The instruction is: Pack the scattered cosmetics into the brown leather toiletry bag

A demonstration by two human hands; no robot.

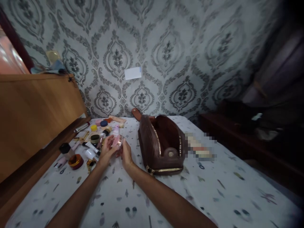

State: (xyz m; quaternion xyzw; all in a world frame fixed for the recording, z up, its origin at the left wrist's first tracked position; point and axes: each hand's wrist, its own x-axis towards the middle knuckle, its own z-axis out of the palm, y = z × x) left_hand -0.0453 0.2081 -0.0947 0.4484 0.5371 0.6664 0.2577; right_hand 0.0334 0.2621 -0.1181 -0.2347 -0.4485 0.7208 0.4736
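Between my two hands is a small pink item with a clear, shiny part (120, 141); its exact kind does not show. My left hand (107, 150) has its fingers closed on the left side of it. From the right, my right hand (126, 154) grips the same item. Just behind them a white and pink tube (116, 129) stands out among the cosmetics. To the right of my hands sits a brown leather toiletry bag (144, 144), unzipped at the top, with its dark inside showing.
Left of my hands lie many cosmetics: an amber jar (75, 161), a black-capped bottle (66, 149), a yellow-lidded pot (94, 128) and white tubes (91, 155). A blurred-out item (200, 147) lies right of the bag. A wooden panel (40, 117) borders the left side; a patterned wall rises behind.
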